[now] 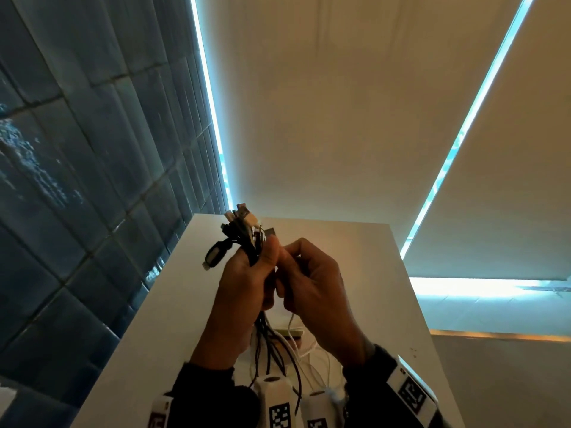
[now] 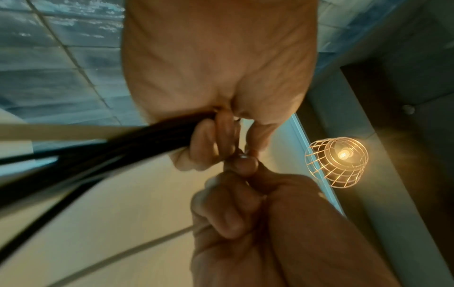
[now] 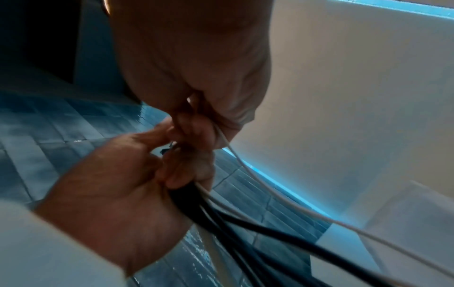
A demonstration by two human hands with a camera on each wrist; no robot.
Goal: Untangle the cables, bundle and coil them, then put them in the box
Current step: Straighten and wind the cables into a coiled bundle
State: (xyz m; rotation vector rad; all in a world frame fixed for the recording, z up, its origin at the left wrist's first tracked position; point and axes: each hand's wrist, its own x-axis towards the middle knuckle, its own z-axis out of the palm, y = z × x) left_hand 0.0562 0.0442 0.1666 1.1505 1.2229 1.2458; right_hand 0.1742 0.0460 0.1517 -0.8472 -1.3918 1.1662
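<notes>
My left hand (image 1: 247,273) is held up over the white table (image 1: 370,273) and grips a bundle of cables (image 1: 244,233), mostly black. Their plug ends fan out above the fist. In the left wrist view the black cables (image 2: 98,153) run out from under its curled fingers (image 2: 211,139). My right hand (image 1: 312,273) sits right against the left and pinches a thin white cable (image 3: 248,172) near the bundle's top. That white cable trails down to the table (image 1: 290,327). The loose ends hang between my wrists. No box is clearly in view.
A small pale flat object (image 1: 290,333) lies on the table under my hands. A dark blue tiled wall (image 1: 77,180) stands to the left, and a cream blind (image 1: 340,118) hangs behind the table. A lit wire-cage lamp (image 2: 336,161) shows in the left wrist view.
</notes>
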